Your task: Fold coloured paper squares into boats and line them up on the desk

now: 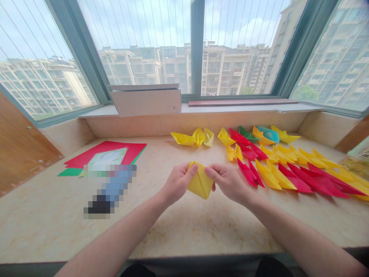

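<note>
A piece of yellow origami paper (200, 181), folded into a pointed boat shape, hangs just above the marble counter (178, 234). My left hand (178, 183) pinches its left corner between thumb and fingers. My right hand (227, 181) grips its right corner the same way. Just right of my right hand lie folded red paper boats (248, 173) and yellow paper boats (268, 175) in slanted rows. Left of my left hand is a pixelated, blurred object (111, 188), which I cannot identify.
Sheets of red and green paper (106, 151) lie at the back left of the counter. More folded boats (187, 138) line the back. A white cardboard box (145, 102) sits on the windowsill. A wooden panel (23, 146) closes the left side.
</note>
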A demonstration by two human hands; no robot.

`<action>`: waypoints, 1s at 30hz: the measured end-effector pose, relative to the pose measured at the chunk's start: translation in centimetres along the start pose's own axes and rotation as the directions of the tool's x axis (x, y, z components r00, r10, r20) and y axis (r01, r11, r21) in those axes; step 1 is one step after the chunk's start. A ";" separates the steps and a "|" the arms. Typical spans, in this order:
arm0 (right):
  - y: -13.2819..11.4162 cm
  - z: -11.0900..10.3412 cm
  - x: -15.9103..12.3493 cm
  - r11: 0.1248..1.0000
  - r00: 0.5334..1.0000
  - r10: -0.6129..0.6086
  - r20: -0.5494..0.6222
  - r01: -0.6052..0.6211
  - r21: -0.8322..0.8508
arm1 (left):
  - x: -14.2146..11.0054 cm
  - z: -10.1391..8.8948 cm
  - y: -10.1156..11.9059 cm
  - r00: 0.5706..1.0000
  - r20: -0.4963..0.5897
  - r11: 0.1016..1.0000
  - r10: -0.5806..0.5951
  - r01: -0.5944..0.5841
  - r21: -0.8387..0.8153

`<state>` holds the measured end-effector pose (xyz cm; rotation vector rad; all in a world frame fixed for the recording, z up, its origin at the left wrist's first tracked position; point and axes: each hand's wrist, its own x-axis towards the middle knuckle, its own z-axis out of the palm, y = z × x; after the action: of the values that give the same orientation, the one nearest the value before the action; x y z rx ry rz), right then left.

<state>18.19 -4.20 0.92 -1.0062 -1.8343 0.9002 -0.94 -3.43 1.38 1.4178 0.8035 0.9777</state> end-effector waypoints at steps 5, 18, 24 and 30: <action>0.4 -0.9 -0.3 0.894 0.939 -0.342 0.044 0.339 -0.294 | 0.7 -0.3 -0.5 0.984 -0.147 0.977 -0.101 0.070 -0.201; 1.9 -1.7 0.6 0.830 0.954 -0.299 0.014 0.267 -0.489 | -0.3 -0.4 -0.7 0.969 0.002 0.832 0.247 -0.213 0.513; 1.2 -1.1 0.3 0.862 0.969 -0.244 0.019 0.226 -0.453 | 0.0 -0.7 -1.2 0.967 0.092 0.792 0.237 -0.247 0.559; 0.8 -0.6 0.1 0.904 0.986 -0.165 -0.005 0.149 -0.402 | -0.4 -0.3 -1.7 0.975 0.181 0.882 0.130 -0.197 0.428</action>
<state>18.94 -3.67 0.50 -1.0911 -2.0805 0.4083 -1.22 -3.51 -0.34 1.9583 0.8393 0.8320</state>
